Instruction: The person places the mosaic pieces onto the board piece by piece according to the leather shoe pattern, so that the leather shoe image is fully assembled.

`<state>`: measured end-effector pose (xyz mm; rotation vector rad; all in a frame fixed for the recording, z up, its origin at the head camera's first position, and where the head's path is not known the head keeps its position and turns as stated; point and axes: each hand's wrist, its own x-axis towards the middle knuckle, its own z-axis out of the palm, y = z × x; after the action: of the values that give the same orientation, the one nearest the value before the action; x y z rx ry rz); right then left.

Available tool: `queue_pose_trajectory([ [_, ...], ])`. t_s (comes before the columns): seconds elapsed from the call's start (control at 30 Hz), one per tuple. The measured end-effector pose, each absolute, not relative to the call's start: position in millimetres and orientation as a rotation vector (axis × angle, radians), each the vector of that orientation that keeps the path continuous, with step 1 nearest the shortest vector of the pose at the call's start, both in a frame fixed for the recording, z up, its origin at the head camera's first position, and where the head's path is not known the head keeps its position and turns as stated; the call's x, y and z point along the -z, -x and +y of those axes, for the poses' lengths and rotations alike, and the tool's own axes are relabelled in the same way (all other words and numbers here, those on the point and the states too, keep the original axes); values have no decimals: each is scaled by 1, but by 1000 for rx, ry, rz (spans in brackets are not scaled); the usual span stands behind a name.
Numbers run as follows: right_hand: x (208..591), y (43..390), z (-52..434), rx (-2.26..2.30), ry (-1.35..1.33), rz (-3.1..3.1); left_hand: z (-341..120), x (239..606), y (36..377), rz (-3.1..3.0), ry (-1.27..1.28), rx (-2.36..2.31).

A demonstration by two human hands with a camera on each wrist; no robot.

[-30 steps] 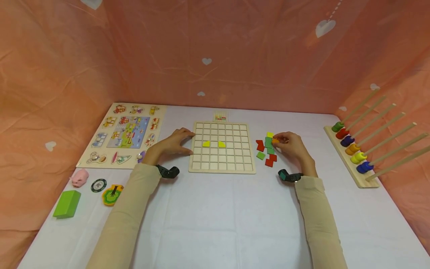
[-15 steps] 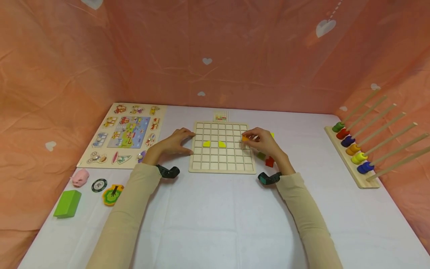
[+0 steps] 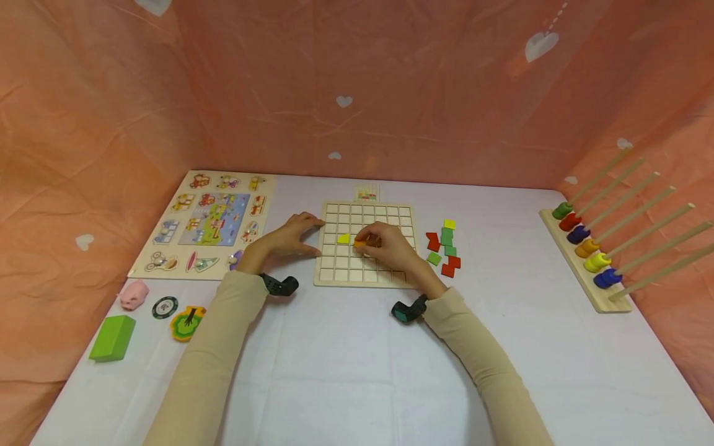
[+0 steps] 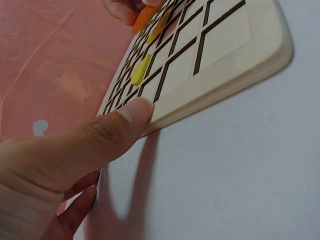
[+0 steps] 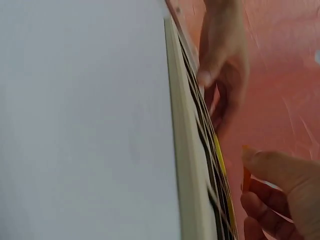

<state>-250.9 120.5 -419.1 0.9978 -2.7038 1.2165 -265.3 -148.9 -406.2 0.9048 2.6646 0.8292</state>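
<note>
Pinching an orange tile (image 3: 359,244), the right hand (image 3: 390,246) partly hides the board (image 3: 341,262).

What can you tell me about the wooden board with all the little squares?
The pale square wooden-looking grid board has a plain rim, rounded corners and dark lines between its cells. It lies flat on the white cloth. Two flat yellow pieces rest on it, the left hand touches its left edge, and the right hand hides part of it.
</note>
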Motion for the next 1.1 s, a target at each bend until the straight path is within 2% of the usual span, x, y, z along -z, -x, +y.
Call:
queue_pose_trajectory([
  [0.33, 425, 243, 94, -1235, -1014, -2670, -149, 408, 267, 2666, -904, -811],
  [0.83, 425, 245, 98, -1055, -1136, -2672, -150, 408, 267, 2662, -882, -804],
  [1.1, 425, 246, 95, -970, -1115, -2688, -150, 409, 267, 2667, -908, -816],
])
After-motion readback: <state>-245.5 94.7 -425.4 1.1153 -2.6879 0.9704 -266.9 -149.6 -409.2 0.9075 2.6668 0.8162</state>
